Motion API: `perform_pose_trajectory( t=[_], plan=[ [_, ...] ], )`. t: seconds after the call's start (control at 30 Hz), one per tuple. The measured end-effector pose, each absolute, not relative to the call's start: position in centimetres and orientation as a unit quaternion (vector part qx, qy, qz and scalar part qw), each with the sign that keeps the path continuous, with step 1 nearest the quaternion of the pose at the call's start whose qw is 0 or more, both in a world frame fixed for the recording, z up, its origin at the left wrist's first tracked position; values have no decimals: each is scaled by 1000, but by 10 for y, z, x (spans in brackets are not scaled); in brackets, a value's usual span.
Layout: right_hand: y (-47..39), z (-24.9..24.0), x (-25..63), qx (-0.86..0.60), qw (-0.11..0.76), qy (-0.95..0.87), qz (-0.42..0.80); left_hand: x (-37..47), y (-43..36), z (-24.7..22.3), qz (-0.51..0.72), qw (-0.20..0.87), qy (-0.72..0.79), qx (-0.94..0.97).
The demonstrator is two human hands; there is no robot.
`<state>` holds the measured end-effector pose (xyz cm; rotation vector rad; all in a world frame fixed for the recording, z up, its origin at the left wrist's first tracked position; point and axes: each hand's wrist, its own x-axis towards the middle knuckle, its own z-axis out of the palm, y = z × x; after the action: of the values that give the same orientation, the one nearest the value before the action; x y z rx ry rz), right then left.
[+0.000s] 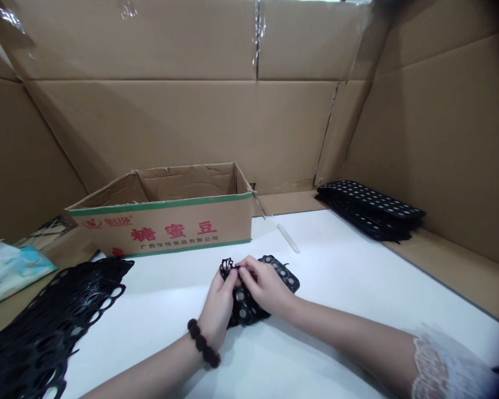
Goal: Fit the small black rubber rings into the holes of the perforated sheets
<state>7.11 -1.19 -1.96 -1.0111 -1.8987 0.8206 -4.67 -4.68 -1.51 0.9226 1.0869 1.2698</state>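
Observation:
My left hand (pixel 218 302) is closed on the near left edge of a black sheet with round holes (pixel 245 307), thumb and fingers pinching it. Close beside it, my right hand (pixel 263 282) pinches the same sheet near its top left. A looped black strip (pixel 227 267) stands up above my left fingertips. The rest of the sheet reaches out to the right behind my right hand, showing pale dots. My fingers hide part of its edge.
An open cardboard box (pixel 191 224) with a green rim stands behind. Black perforated sheeting (pixel 62 310) lies at left, near a tissue pack (pixel 14 271). A stack of black dotted sheets (pixel 366 208) sits back right. A pale slim tool (pixel 288 238) lies on the white table (pixel 341 277).

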Motion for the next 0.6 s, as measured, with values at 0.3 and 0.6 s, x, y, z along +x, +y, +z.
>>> perform_pose_trajectory(
  t=[0.3, 0.6],
  plan=[
    [-2, -20, 87, -488, 425, -699, 305, -51, -45, -20, 532, 530, 526, 400],
    [-21, -26, 69, -421, 357, -733, 398, -48, -47, -17, 532, 544, 485, 432]
  ],
)
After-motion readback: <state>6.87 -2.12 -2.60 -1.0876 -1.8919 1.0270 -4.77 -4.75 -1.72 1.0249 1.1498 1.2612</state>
